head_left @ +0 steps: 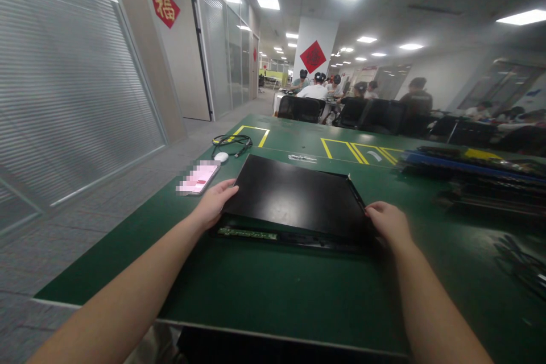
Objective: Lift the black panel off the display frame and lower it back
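A flat black display panel (294, 193) lies tilted between my hands in the head view, light glinting off its face. My left hand (218, 200) pinches its left edge, thumb on top. At the right edge my right hand (388, 222) grips the panel with closed fingers. Beneath the panel's near edge shows a black frame (315, 240) with a narrow green circuit board (247, 233) along its left part. The frame rests on the green table (264, 290). The panel covers most of the frame, so what lies under it is hidden.
Left of the panel lie a pink-screened phone (199, 177), a small white rounded object (220, 157) and a coiled black cable (232, 143). Stacked dark panels (478, 176) stand at right, with dark cables (522, 264) nearer. Beyond the table are chairs (298, 108) and several people.
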Motion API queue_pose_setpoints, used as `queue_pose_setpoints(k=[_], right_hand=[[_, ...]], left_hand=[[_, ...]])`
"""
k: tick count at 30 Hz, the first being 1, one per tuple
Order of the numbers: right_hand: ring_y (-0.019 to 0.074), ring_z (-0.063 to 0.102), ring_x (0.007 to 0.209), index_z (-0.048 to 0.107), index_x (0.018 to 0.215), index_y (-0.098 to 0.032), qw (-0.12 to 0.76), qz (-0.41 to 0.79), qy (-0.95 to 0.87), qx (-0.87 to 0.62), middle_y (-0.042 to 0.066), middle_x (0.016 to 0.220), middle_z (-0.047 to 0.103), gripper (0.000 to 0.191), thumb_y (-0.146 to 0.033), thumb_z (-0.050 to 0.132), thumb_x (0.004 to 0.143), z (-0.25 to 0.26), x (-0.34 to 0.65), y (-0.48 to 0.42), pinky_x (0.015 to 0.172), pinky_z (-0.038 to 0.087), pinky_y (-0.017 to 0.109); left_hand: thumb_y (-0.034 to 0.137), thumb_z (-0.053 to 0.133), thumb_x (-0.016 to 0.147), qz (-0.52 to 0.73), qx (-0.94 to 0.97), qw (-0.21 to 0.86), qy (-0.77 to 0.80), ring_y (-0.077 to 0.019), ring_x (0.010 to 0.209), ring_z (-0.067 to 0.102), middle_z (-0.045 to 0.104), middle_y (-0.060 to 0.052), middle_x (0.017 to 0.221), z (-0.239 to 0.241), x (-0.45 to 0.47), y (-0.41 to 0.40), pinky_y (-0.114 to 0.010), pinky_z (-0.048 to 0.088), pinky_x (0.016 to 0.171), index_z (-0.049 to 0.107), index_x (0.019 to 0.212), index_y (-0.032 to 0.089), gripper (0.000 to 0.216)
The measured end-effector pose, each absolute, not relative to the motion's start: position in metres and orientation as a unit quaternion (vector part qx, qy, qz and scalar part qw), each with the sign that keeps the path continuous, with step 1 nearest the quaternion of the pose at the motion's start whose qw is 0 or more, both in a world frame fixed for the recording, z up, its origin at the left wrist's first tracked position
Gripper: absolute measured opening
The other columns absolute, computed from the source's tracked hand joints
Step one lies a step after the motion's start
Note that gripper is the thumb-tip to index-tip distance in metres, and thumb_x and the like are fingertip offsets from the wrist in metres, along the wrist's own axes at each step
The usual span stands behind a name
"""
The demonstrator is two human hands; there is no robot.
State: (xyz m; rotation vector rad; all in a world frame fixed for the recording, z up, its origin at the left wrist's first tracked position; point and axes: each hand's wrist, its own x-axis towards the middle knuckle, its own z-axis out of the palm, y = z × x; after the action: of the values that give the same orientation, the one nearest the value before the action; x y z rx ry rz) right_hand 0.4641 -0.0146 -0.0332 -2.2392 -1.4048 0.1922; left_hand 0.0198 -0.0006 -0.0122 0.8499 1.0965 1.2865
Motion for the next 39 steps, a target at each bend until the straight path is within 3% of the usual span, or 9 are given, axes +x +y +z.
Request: queue_pose_setpoints(k=[4,13,20,25,32,39], right_hand=[[0.0232,0.066,0.082,0.078,0.087,-0.023,0.251,0.067,-0.514,-0.818,0.008,0.088,0.076,0.028,-0.036,0.055,0.078,-0.034,0.464,-0.014,0.066,0.044,0.030],[0.0246,0.067,0.085,0.077,0.086,-0.023,0.256,0.081,-0.505,-0.820,0.007,0.089,0.076,0.027,-0.036,0.055,0.078,-0.035,0.466,-0.013,0.068,0.044,0.032],[0.0251,0.067,0.086,0.077,0.083,-0.023,0.271,0.087,-0.504,-0.816,0.007,0.088,0.076,0.025,-0.035,0.056,0.076,-0.036,0.467,-0.013,0.069,0.044,0.032],[0.0253,0.067,0.083,0.077,0.080,-0.023,0.298,0.094,-0.497,-0.809,0.006,0.084,0.077,0.023,-0.035,0.059,0.073,-0.038,0.471,-0.012,0.069,0.044,0.033],[0.0247,0.067,0.076,0.078,0.080,-0.022,0.353,0.139,-0.474,-0.795,0.007,0.081,0.077,0.028,-0.039,0.059,0.069,-0.048,0.480,-0.008,0.062,0.046,0.032],[0.0234,0.065,0.068,0.077,0.081,-0.020,0.388,0.170,-0.455,-0.783,0.008,0.080,0.078,0.030,-0.041,0.061,0.067,-0.053,0.483,-0.006,0.058,0.046,0.033]], left_hand=[[0.008,0.072,0.082,0.554,0.356,0.583,0.477,-0.0139,0.061,0.074,0.082,-0.009,0.093,-0.012,0.020,0.000,-0.022,0.061,0.064,0.071,0.119,0.013,0.037],[0.016,0.073,0.084,0.551,0.368,0.570,0.485,-0.0213,0.093,0.077,0.082,-0.010,0.102,-0.008,0.019,-0.001,-0.025,0.061,0.080,0.075,0.118,0.016,0.035],[0.037,0.086,0.067,0.530,0.453,0.519,0.496,-0.0296,0.104,0.074,0.081,-0.009,0.109,-0.018,0.009,0.006,-0.040,0.059,0.093,0.078,0.114,0.020,0.050],[0.052,0.085,0.060,0.491,0.515,0.453,0.537,-0.0363,0.115,0.069,0.075,-0.013,0.124,-0.023,0.002,0.009,-0.049,0.052,0.102,0.076,0.118,0.018,0.068],[0.053,0.077,0.062,0.433,0.604,0.317,0.589,-0.0380,0.125,0.061,0.074,-0.012,0.127,-0.027,-0.004,0.015,-0.048,0.044,0.110,0.081,0.100,0.020,0.050],[0.046,0.068,0.069,0.368,0.652,0.255,0.611,-0.0355,0.126,0.060,0.070,-0.010,0.133,-0.038,-0.011,0.022,-0.043,0.044,0.109,0.081,0.100,0.022,0.041]])
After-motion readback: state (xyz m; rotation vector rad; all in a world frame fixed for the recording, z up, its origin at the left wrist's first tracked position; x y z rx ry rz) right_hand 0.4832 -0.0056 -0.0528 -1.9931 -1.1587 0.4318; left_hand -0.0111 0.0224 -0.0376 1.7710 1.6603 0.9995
